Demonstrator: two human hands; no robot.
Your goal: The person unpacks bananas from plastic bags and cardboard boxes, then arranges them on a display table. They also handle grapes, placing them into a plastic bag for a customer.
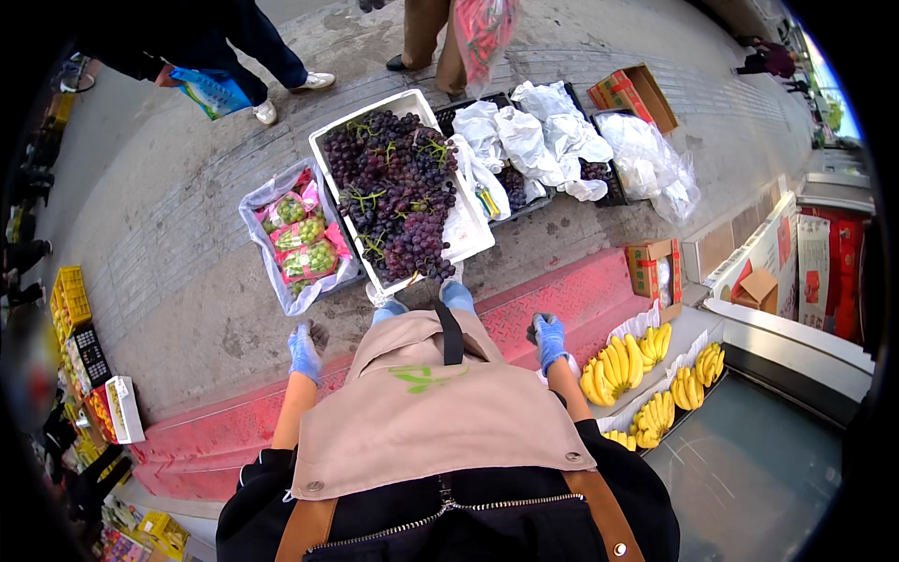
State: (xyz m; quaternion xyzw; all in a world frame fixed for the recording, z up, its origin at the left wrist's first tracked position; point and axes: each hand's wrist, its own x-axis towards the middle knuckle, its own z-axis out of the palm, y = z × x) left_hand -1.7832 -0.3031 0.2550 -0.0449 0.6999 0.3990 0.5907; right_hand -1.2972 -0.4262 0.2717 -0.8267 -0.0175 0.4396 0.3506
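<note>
My left hand (307, 348), in a blue and grey work glove, hangs beside the beige apron (428, 414) with its fingers loosely curled, holding nothing visible. My right hand (547, 339), gloved alike, hovers over the red step with curled fingers; whether it holds anything cannot be told. Ahead of my feet, a white foam box (469, 228) is heaped with dark purple grapes (400, 190). To its left, a lined crate (295, 305) holds packs of green grapes (307, 258) in pink wrapping. White paper (527, 144) partly covers crates of dark grapes on the right.
A red metal step (562, 291) crosses in front of me. Banana bunches (612, 370) lie at the right, near a cardboard box (652, 270). Two people stand beyond the grapes; one holds a blue bag (214, 91). Clear plastic bags (650, 158) lie beside the crates. Yellow crates (70, 298) stand far left.
</note>
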